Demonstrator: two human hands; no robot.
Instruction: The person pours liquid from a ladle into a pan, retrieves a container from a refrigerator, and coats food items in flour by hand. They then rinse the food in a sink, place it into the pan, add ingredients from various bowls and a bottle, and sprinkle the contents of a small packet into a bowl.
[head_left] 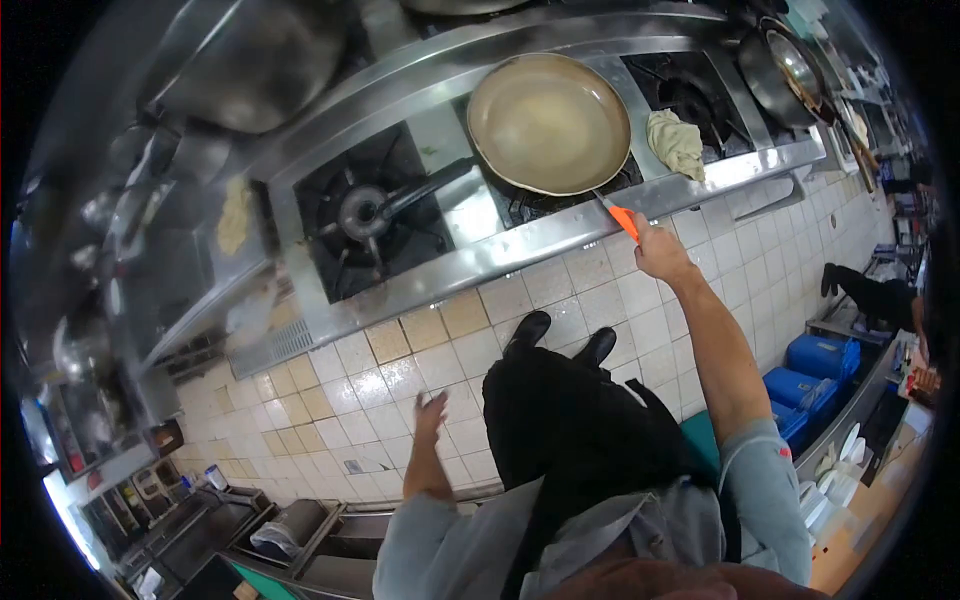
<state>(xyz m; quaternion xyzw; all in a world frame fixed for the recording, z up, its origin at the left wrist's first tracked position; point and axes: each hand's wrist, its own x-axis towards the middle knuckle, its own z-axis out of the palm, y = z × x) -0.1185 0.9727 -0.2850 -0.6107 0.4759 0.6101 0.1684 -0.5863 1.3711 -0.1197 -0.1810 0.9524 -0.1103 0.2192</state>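
Observation:
My right hand (662,252) is wrapped around the orange handle of a slim tool (626,221). Its narrow grey end points up to the near rim of a large frying pan (548,122); I cannot tell what kind of tool it is. The pan sits over a burner in the middle of the steel stove (500,247), tan inside with a paler centre. A long black handle runs from it towards the left burner (365,211). Off to the left, low over the floor, my left hand (431,411) is open and holds nothing.
A crumpled cloth (677,144) lies beside the right burner. More pans (782,72) stand at the stove's far right, and a big steel pot (250,65) at upper left. Blue bins (800,385) stand under the right counter, near another person (880,305). Tiled floor (400,340) lies before the stove.

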